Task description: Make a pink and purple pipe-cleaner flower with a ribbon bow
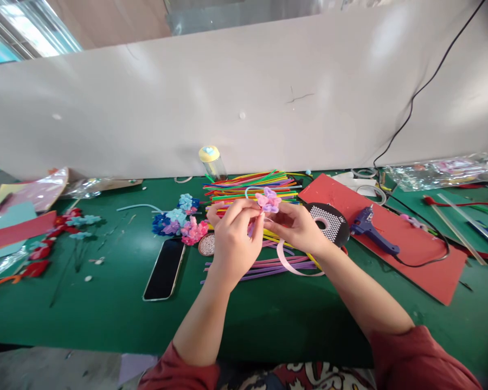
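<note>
Both my hands are raised over the green table (85, 319) and pinch a small pink and purple pipe-cleaner flower (269, 201). My left hand (232, 238) has its fingers closed on the flower's left side and stem. My right hand (296, 226) is closed on its right side. A pale pink ribbon (287, 261) loops down from under my right hand. Beneath the hands lie purple pipe cleaners (268, 267) and a pile of coloured pipe cleaners (252, 187).
A black phone (165, 268) lies left of my hands, near finished flowers (179, 221). A blue glue gun (370, 229) rests on a red sheet (423, 254) at right. A black ribbon spool (329, 222), a yellow-lidded jar (211, 161) and red flowers (44, 244) also stand about.
</note>
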`<state>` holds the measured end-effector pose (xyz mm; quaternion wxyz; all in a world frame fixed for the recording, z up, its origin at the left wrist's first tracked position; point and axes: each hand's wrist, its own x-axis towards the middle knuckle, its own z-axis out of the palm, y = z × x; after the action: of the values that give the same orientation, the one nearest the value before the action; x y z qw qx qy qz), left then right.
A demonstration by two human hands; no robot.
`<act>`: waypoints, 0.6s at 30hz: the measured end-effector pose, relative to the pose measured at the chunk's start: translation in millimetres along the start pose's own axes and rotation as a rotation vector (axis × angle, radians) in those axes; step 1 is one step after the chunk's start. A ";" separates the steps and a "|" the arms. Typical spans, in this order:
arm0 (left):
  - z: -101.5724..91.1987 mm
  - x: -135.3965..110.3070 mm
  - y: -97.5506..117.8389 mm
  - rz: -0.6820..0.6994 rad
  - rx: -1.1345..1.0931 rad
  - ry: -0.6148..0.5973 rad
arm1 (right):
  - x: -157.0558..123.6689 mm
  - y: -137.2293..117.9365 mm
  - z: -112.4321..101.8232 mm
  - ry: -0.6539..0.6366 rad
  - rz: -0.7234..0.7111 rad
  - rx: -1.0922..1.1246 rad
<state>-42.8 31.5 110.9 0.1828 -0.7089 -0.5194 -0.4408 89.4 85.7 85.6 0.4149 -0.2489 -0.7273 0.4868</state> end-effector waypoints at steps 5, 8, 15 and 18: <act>-1.4 1.5 1.0 -0.028 -0.071 0.010 | -0.7 1.2 7.5 0.078 0.022 0.143; -1.3 1.7 2.0 -0.039 -0.088 0.016 | -2.7 1.7 14.5 0.075 0.083 0.255; -1.3 -0.1 4.4 -0.057 -0.045 0.061 | -3.9 -3.1 20.5 0.097 0.112 0.395; -2.0 -0.2 4.4 -0.059 -0.059 0.058 | -2.5 -3.6 18.9 0.138 0.118 0.369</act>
<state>-39.7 28.3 112.7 0.1640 -0.6853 -0.5213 -0.4814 74.8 72.8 84.6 0.4733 -0.2435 -0.5797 0.6169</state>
